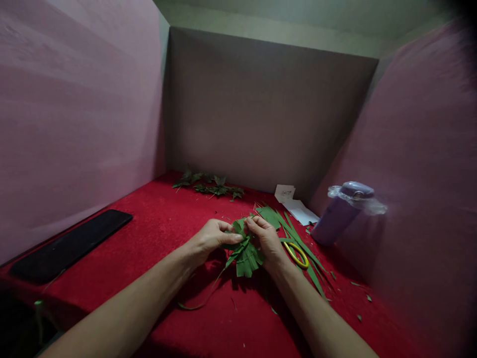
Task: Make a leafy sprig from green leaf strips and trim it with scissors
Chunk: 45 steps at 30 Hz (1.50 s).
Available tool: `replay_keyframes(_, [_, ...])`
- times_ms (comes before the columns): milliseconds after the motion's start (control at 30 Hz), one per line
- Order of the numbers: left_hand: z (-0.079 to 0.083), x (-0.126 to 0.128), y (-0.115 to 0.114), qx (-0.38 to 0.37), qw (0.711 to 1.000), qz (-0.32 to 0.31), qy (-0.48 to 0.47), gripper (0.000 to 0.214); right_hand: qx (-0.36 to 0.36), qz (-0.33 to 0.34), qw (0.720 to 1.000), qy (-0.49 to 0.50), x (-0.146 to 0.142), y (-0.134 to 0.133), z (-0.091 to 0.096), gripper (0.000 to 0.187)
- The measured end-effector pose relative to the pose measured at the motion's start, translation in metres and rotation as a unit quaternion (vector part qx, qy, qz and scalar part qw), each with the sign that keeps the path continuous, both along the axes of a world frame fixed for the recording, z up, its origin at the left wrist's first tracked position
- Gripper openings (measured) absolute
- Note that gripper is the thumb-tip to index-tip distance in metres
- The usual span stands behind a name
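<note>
Between my two hands is a bundle of folded green leaf [247, 259], its cut, fanned ends pointing down toward me. My left hand [216, 236] pinches it from the left, thumb laid across the leaf. On the other side, my right hand [265, 239] has its thumb and fingertips closed on the bundle's upper part. A thin strand [201, 304] trails from the bundle down to the red cloth. Just right of my right hand lies a yellow-green ring-shaped handle [298, 256], perhaps of scissors, among long green leaf strips [303, 243].
Leafy sprigs [216, 188] lie by the back wall. A lilac bottle [337, 216] with clear plastic round its top stands at right, near white papers [300, 211]. A long black flat object [74, 243] lies at left. Leaf scraps dot the red cloth [156, 219]. Pink panels enclose both sides.
</note>
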State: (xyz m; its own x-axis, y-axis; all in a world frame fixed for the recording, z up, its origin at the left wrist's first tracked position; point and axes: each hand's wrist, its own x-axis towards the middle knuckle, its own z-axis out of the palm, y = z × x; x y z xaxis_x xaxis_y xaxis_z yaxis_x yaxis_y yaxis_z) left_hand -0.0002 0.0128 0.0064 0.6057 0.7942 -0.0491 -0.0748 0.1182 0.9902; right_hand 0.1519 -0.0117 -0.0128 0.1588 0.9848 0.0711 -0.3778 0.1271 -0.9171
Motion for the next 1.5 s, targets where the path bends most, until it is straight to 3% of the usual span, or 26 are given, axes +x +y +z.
replay_keyframes(300, [0.003,-0.004,-0.004,-0.021,0.999,-0.045,-0.008,0.013,0.014,-0.03,0.999,0.015,0.005,0.001,0.001,0.025])
replay_keyframes(667, [-0.001,-0.002,0.0,-0.036,0.999,0.013,-0.017,0.02,0.009,-0.083,0.996,0.044,0.009,0.003,0.006,0.028])
replay_keyframes(767, [0.001,-0.001,0.003,-0.038,0.997,0.046,-0.041,0.022,-0.003,-0.114,0.992,0.055,0.013,0.006,0.005,0.042])
replay_keyframes(867, [0.003,-0.001,0.006,-0.039,0.993,0.089,-0.067,0.027,-0.025,-0.091,0.994,0.058,0.01,0.004,0.005,0.051])
replay_keyframes(1067, [-0.003,-0.001,0.011,-0.042,0.984,0.142,-0.096,0.03,-0.037,0.001,0.998,0.043,-0.01,-0.004,0.002,0.03])
replay_keyframes(1500, [-0.004,0.005,0.005,-0.086,0.982,0.122,-0.116,0.029,-0.045,0.003,0.995,0.092,-0.018,-0.008,0.006,0.023])
